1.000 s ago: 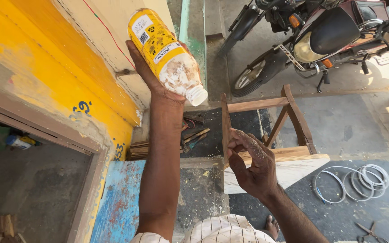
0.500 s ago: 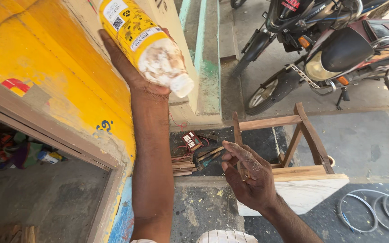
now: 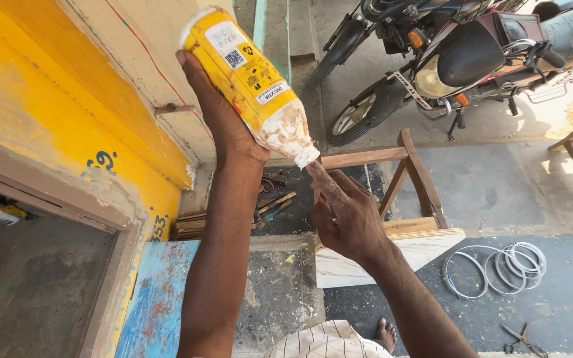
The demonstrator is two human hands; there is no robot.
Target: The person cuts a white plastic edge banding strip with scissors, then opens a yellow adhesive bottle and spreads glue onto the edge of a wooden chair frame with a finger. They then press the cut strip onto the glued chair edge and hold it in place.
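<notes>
The bottle is the landmark here: a yellow plastic one, tipped mouth-down and slanting toward the lower right, its neck smeared with a pale crust. Its upper end sits close to the top edge of the view, and whether anything is coming out of the mouth is hard to make out.

The left hand grips the bottle from below and behind, fingers wrapped round its far side and mostly hidden by it; the forearm rises straight up from the bottom edge.

The right hand sits just under the bottle's mouth, loosely open and holding nothing, with a finger raised so its tip touches or nearly touches the mouth; I cannot tell which. Its palm is turned away, so anything on it is hidden.

Below and right of the bottle stands a wooden stool, partly covered by the right hand. Farther right of it lie wire coils. Above and right of the bottle a motorcycle is cut off at the top. Left of the bottle is a yellow wall.
</notes>
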